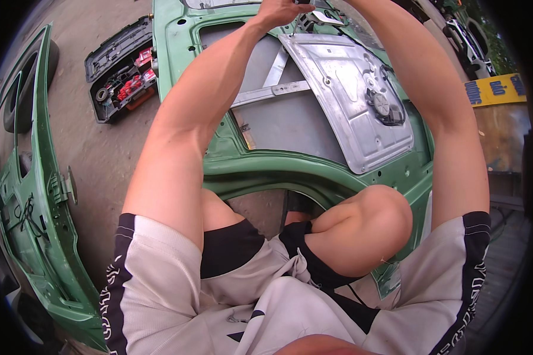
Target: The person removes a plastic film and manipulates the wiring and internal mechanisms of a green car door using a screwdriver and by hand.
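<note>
A green vehicle door shell [254, 165] lies in front of my knees. Over its opening rests a silver metal door panel [349, 89], tilted, with a round dark motor [384, 105] on its right part. A flat metal rail [272, 93] crosses the opening to the panel's left edge. My left hand [280, 13] is at the top edge of the view, fingers bent together beside a small dark and silver metal part [314, 21]; what lies between them is hidden. My right forearm [405, 53] reaches past the top edge, leaving that hand out of sight.
An open dark toolbox [121, 97] with red tools stands on the concrete ground at the left. Another green door [53, 225] stands along the left side, a tire [26, 94] behind it. A yellow sign board [498, 90] sits at the right.
</note>
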Demonstrator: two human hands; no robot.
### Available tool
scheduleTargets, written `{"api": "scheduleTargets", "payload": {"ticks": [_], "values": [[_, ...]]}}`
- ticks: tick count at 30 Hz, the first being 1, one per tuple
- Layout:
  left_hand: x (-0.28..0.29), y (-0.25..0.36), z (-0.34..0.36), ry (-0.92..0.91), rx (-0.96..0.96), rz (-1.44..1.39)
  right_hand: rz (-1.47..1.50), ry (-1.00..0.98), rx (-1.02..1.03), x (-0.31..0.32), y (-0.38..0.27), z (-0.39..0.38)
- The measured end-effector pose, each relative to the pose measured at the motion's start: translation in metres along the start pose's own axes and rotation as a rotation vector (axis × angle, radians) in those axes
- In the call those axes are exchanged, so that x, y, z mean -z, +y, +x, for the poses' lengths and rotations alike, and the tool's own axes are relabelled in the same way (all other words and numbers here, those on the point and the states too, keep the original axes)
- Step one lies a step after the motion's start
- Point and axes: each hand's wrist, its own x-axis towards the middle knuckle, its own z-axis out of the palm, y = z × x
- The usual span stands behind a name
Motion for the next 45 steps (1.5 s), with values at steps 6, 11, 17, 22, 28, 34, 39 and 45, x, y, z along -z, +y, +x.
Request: {"api": "scheduleTargets", "payload": {"ticks": [6,11,17,22,28,34,39,45], "values": [[-0.014,0.011,-0.007,0.189,-0.005,0.070,0.209,0.238,-0.060,-0.038,0.008,0.017],[-0.013,0.008,-0.020,0.046,0.165,-0.010,0.601,0.364,0.074,-0.078,0.030,0.031],[-0.018,0.002,-0.005,0.073,0.090,-0.072,0.499,0.261,0.069,-0.056,0.040,0.034],[-0.016,-0.003,-0.011,0.251,0.085,0.110,0.076,0.110,0.021,-0.014,0.007,0.011],[-0.027,0.024,-0.019,0.104,0.170,-0.146,0.563,0.024,0.284,-0.067,0.066,0.023],[-0.013,-0.013,-0.002,0.191,-0.148,-0.034,0.394,0.105,0.046,-0.041,0.034,0.034],[-0.015,-0.007,-0.007,0.173,-0.006,0.182,0.446,0.221,0.152,-0.053,0.019,0.020],[-0.022,0.016,-0.016,0.266,0.092,0.033,0.526,0.106,0.205,-0.035,0.031,0.015]]}}
